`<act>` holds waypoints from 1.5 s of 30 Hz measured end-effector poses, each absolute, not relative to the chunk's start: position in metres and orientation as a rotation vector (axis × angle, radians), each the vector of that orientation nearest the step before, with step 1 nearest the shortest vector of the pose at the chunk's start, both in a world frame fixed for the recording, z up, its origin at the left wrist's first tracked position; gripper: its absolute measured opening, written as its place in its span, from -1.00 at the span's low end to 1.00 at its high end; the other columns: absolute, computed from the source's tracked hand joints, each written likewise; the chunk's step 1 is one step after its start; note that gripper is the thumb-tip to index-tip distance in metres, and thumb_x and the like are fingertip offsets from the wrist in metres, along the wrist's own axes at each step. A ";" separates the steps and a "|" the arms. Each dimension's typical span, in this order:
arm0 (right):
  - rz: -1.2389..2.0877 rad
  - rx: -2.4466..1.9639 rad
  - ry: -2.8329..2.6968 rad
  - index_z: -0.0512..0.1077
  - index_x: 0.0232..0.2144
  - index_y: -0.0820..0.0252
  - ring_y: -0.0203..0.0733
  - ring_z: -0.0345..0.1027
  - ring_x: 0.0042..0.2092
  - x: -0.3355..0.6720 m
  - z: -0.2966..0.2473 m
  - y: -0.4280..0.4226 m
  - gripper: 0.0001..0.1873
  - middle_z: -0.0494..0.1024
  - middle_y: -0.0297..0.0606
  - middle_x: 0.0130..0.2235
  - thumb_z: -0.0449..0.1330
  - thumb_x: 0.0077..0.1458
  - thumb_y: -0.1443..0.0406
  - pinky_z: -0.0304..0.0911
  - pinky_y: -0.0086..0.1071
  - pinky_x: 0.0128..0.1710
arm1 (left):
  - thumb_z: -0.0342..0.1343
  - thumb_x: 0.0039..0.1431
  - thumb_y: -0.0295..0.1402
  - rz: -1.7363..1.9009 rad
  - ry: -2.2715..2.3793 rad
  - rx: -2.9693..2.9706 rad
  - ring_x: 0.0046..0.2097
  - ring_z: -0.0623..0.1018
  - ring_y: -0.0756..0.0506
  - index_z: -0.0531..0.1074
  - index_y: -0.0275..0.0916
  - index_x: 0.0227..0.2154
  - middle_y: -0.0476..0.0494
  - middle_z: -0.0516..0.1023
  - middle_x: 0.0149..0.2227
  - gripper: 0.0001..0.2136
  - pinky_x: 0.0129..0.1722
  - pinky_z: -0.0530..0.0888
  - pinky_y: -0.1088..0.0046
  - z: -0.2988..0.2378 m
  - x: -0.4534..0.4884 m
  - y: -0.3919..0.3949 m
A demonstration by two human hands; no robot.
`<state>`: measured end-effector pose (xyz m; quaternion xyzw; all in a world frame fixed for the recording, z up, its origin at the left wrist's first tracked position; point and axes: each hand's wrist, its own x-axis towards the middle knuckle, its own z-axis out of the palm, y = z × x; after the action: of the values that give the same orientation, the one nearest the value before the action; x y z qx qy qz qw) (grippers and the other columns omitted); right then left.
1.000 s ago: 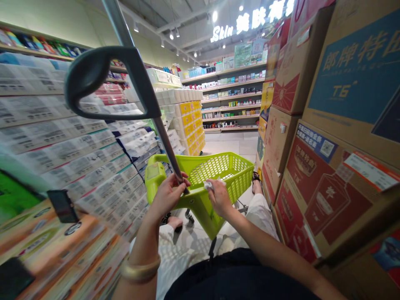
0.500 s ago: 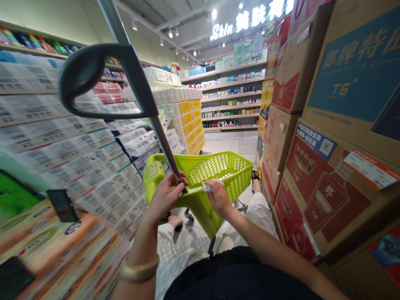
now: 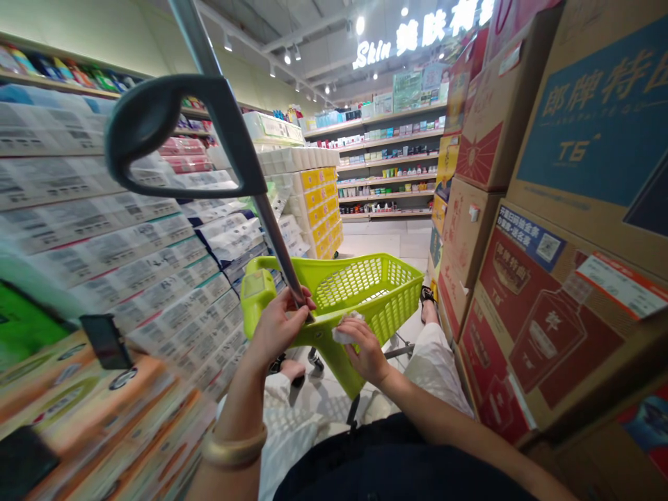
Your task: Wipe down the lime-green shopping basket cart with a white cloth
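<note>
A lime-green shopping cart basket (image 3: 389, 303) with slotted walls stands between my legs. From its near rim a metal pole (image 3: 282, 243) rises to the upper left and carries a dark grey loop handle (image 3: 232, 132). My left hand (image 3: 280, 321) is closed around the foot of the pole, where it meets the green rim. In my right hand (image 3: 366, 351) is a crumpled white wipe (image 3: 348, 328), pressed to the outer side of the basket just below the rim. The fingers partly cover the wipe.
Stacked cartons (image 3: 543, 313) rise close on my right. On the left stand piles of wrapped paper packs (image 3: 104, 229) and orange boxes (image 3: 104, 403) with a black phone-like object (image 3: 106, 341). Stocked shelves (image 3: 389, 156) line the back, beyond pale floor (image 3: 389, 243).
My right hand has slid the white wipe slightly left and down, from the rim onto the basket's outer side. The left hand has stayed on the pole.
</note>
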<state>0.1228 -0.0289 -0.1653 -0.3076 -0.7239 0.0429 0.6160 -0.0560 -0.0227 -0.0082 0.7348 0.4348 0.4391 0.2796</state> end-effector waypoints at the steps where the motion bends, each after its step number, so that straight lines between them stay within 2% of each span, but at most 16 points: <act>1: 0.084 -0.752 -1.634 0.41 -0.02 0.09 -0.09 0.39 0.06 0.129 -0.172 -0.024 -0.62 0.54 -0.15 -0.08 0.03 0.16 0.46 0.32 -0.09 0.11 | 0.09 -0.02 -0.27 1.177 1.168 1.967 -0.29 0.58 -0.10 0.37 -0.23 -0.29 -0.07 0.56 -0.36 -0.78 -0.25 0.54 0.32 -0.007 -0.056 -0.023; 5: 0.067 -0.843 -1.556 0.41 -0.05 0.10 -0.09 0.39 0.05 0.130 -0.176 -0.020 -0.63 0.52 -0.14 -0.09 0.03 0.13 0.48 0.33 -0.10 0.10 | 0.10 -0.04 -0.28 1.178 1.169 1.976 -0.32 0.57 -0.10 0.38 -0.23 -0.33 -0.06 0.55 -0.39 -0.80 -0.27 0.54 0.33 -0.003 -0.054 -0.024; 12: 0.217 -0.686 -1.709 0.39 -0.04 0.09 -0.12 0.38 0.02 0.103 -0.141 -0.041 -0.57 0.49 -0.18 -0.08 0.09 0.03 0.49 0.33 -0.21 0.09 | 0.10 -0.04 -0.31 1.206 1.186 2.011 -0.34 0.56 -0.07 0.38 -0.23 -0.32 -0.04 0.54 -0.39 -0.81 -0.27 0.53 0.36 -0.004 -0.055 -0.025; 15: 0.170 -0.688 -1.754 0.39 -0.06 0.09 -0.10 0.37 0.00 0.121 -0.149 -0.030 -0.58 0.48 -0.17 -0.10 0.09 0.02 0.49 0.33 -0.19 0.06 | 0.11 -0.02 -0.29 1.189 1.186 2.026 -0.33 0.57 -0.08 0.38 -0.23 -0.32 -0.05 0.55 -0.38 -0.81 -0.27 0.53 0.36 -0.004 -0.056 -0.026; 21: 0.157 -0.968 -1.545 0.40 -0.17 0.13 -0.07 0.37 -0.11 0.151 -0.170 -0.010 -0.64 0.48 -0.17 -0.19 0.07 -0.04 0.50 0.34 -0.18 -0.06 | 0.11 -0.02 -0.27 1.164 1.187 2.028 -0.34 0.57 -0.09 0.38 -0.23 -0.33 -0.06 0.56 -0.38 -0.81 -0.29 0.53 0.35 -0.003 -0.058 -0.026; 26: 0.245 -0.813 -1.671 0.40 -0.17 0.12 -0.08 0.36 -0.10 0.118 -0.142 -0.033 -0.65 0.48 -0.19 -0.18 0.10 -0.04 0.47 0.33 -0.19 -0.03 | 0.11 -0.03 -0.27 1.184 1.212 2.012 -0.34 0.57 -0.08 0.37 -0.22 -0.34 -0.06 0.56 -0.37 -0.81 -0.31 0.53 0.37 -0.002 -0.056 -0.027; 30: 0.286 -0.665 -1.638 0.38 -0.14 0.11 -0.13 0.39 -0.14 0.108 -0.112 -0.049 -0.65 0.47 -0.21 -0.19 0.09 0.00 0.47 0.36 -0.27 -0.08 | 0.11 -0.03 -0.26 1.182 1.226 2.014 -0.34 0.57 -0.08 0.37 -0.22 -0.33 -0.05 0.56 -0.37 -0.80 -0.31 0.52 0.38 -0.002 -0.056 -0.028; 35: 0.196 -0.698 -1.556 0.33 -0.01 0.12 -0.08 0.34 0.03 0.109 -0.092 -0.044 -0.60 0.43 -0.11 -0.03 0.06 0.09 0.44 0.28 -0.19 0.07 | 0.10 -0.01 -0.24 1.171 1.229 2.031 -0.32 0.58 -0.10 0.37 -0.23 -0.31 -0.07 0.56 -0.36 -0.78 -0.27 0.52 0.35 -0.006 -0.059 -0.027; 39: 0.212 -0.752 -1.861 0.30 0.07 0.20 -0.03 0.31 0.01 0.101 -0.098 -0.032 -0.55 0.45 -0.08 -0.01 0.06 0.10 0.39 0.25 -0.12 0.06 | 0.11 0.01 -0.23 1.176 1.218 2.051 -0.31 0.58 -0.10 0.37 -0.23 -0.31 -0.08 0.56 -0.34 -0.78 -0.22 0.52 0.33 -0.009 -0.059 -0.024; 45: 0.154 -0.979 -1.759 0.39 -0.08 0.20 -0.04 0.33 -0.10 0.132 -0.132 -0.003 -0.65 0.51 -0.12 -0.15 0.03 0.06 0.40 0.24 -0.15 -0.01 | 0.10 0.01 -0.24 1.156 1.215 2.039 -0.33 0.58 -0.09 0.37 -0.22 -0.31 -0.07 0.57 -0.36 -0.80 -0.28 0.52 0.37 -0.006 -0.057 -0.028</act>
<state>0.1322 -0.0029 -0.1316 -0.4106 -0.7376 0.0646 0.5321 -0.0568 -0.0279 -0.0056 0.7482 0.4457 0.4242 0.2481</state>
